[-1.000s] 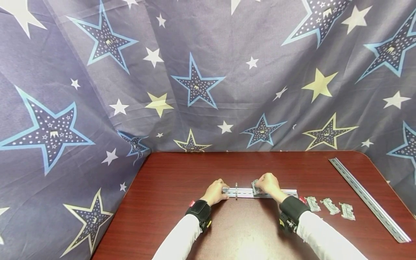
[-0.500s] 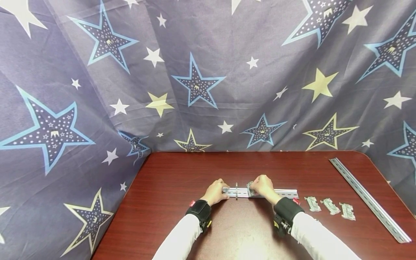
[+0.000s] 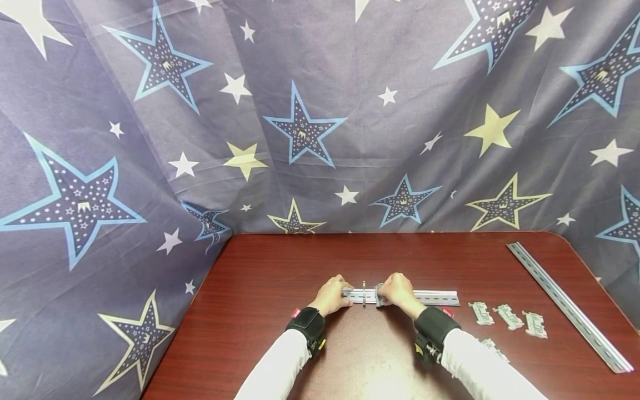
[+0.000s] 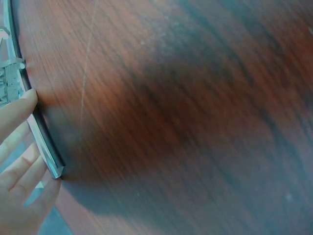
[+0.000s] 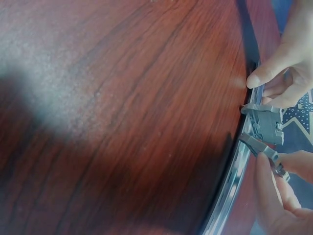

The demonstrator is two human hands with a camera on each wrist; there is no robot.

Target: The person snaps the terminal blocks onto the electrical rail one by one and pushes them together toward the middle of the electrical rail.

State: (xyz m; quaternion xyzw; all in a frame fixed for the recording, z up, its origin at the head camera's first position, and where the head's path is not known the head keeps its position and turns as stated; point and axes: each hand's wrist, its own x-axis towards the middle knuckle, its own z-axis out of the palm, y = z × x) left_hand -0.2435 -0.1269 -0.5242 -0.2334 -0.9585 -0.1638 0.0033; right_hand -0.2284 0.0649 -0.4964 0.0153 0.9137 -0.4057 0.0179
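Observation:
A short slotted metal DIN rail (image 3: 437, 298) lies across the middle of the table. My left hand (image 3: 330, 296) grips its left end, thumb along the near edge and fingers on the far side in the left wrist view. One thin grey terminal block (image 3: 364, 293) stands upright across the rail, a little right of that hand. Between thumb and fingers my right hand (image 3: 398, 290) pinches a second grey terminal block (image 5: 259, 146), tilted in the right wrist view. Its end meets the rail's near edge close beside the first block; whether it is clipped on I cannot tell.
Right of the short rail lie several loose terminal blocks (image 3: 508, 317), one partly hidden by the right sleeve (image 3: 487, 361). A longer slotted rail (image 3: 570, 308) lies slantwise along the table's right side. A star-patterned curtain (image 3: 320, 166) hangs behind the table (image 3: 280, 255).
My right hand has moved left along the rail with its terminal block, closer to the standing one. A loose block near the right sleeve has come into view. The left hand has stayed put.

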